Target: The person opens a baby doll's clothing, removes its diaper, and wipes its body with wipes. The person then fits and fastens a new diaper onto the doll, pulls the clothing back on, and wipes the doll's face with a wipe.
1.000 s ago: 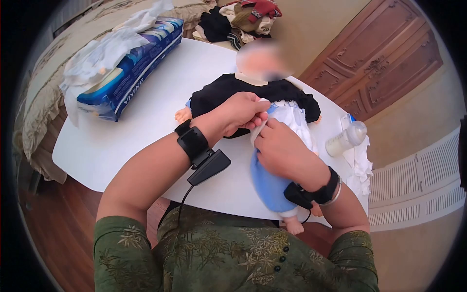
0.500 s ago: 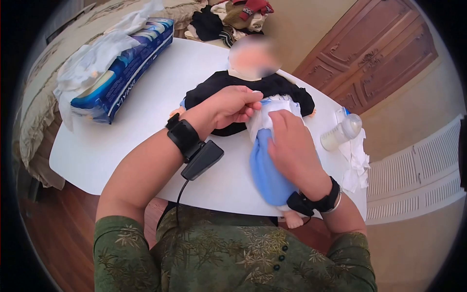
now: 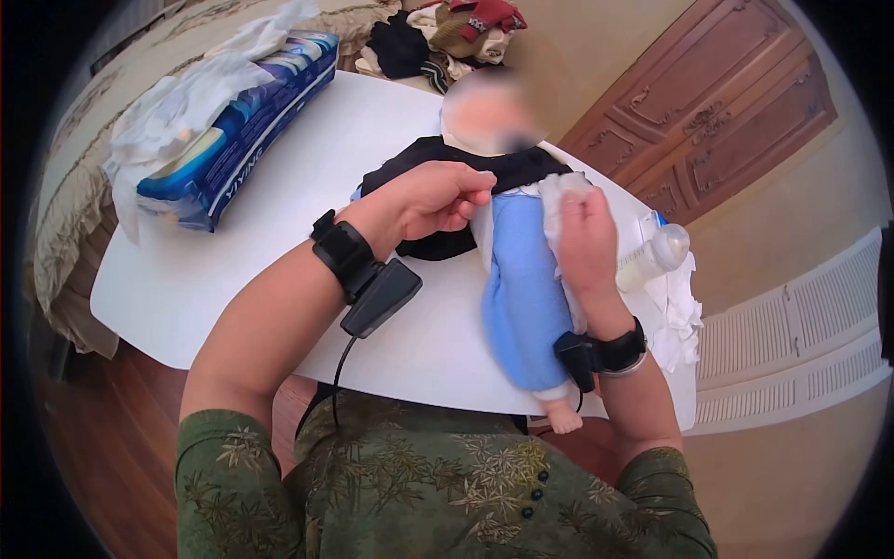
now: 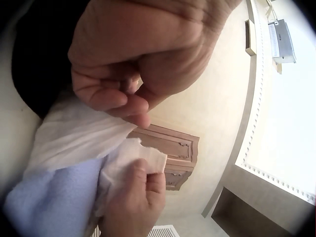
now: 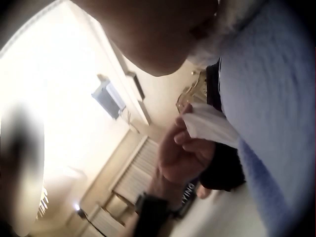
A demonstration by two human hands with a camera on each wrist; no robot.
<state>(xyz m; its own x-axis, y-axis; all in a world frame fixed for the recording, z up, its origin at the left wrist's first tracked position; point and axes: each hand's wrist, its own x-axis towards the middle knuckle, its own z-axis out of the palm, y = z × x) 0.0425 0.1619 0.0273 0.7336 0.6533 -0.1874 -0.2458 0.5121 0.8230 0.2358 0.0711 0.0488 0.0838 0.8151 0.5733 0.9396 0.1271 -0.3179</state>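
On the white table lies a baby doll, its head blurred, in a black top point(image 3: 456, 156) and fuzzy blue pants point(image 3: 526, 279). A thin white diaper point(image 4: 79, 131) is spread at its waist, over the sides of the pants. My left hand point(image 3: 438, 200) pinches one edge of the diaper at the doll's waist, thumb against forefinger. Across from it, my right hand point(image 3: 587, 242) pinches the other edge, which stands up beside the pants in the left wrist view. Between the two hands, the blue front of the pants shows. One bare foot point(image 3: 562, 416) sticks out at the table's front edge.
A blue diaper pack point(image 3: 270, 140) with loose white diapers point(image 3: 168, 116) on top stands at the table's left. At the right are a baby bottle point(image 3: 656, 256) and crumpled white tissue point(image 3: 684, 312). Clothes point(image 3: 447, 37) are heaped behind the table.
My right hand has moved from beside the left hand over to the doll's other side, drawing the white diaper off the front of the blue pants. My left hand stays near the waist.
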